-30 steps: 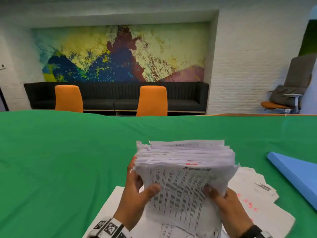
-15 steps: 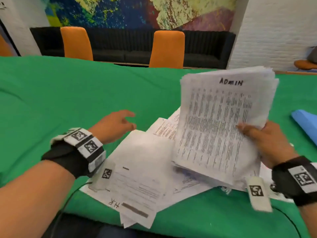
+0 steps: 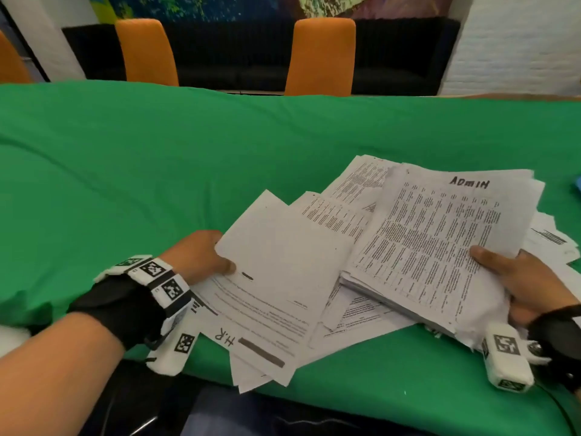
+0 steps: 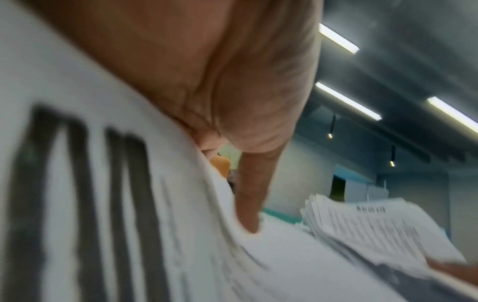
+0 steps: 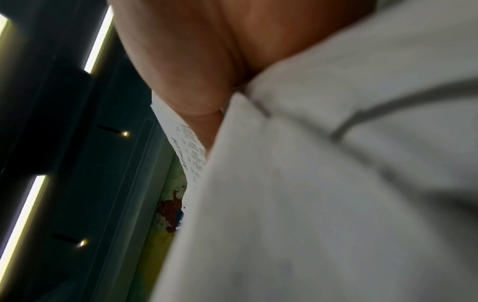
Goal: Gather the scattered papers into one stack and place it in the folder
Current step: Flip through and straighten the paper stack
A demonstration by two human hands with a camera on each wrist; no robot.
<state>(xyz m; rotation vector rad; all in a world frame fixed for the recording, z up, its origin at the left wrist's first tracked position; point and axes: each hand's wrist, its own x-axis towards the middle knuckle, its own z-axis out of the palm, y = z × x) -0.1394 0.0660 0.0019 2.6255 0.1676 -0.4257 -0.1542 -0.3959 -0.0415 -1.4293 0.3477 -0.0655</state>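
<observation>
Left hand [image 3: 198, 256]: thumb on top of a loose sheet at its left edge, fingers hidden beneath it, pinching the sheet; wrist view shows the thumb pressed down on white paper
Right hand [image 3: 515, 278]: grips the thick stack [image 3: 440, 247] at its near right corner, thumb on the top page, fingers out of sight under it
Stack: top page printed in dense columns, "ADMIN" handwritten at its far edge; tilted, left edge lying over the scattered papers, right side raised in the hand
Scattered papers [image 3: 330, 309]: fanned over the near part of the worktop [image 3: 125, 168], overlapping one another; several overhang the near edge
HR sheet [image 3: 270, 297]: topmost of the loose ones, "H.R" handwritten at its near end; this is the sheet the left hand holds
Folder [image 3: 578, 184]: only a blue sliver at the far right edge of the head view, well apart from the left hand
Worktop: covered in green cloth
Behind: orange chairs [image 3: 320, 55] at the far side, dark sofa past them
</observation>
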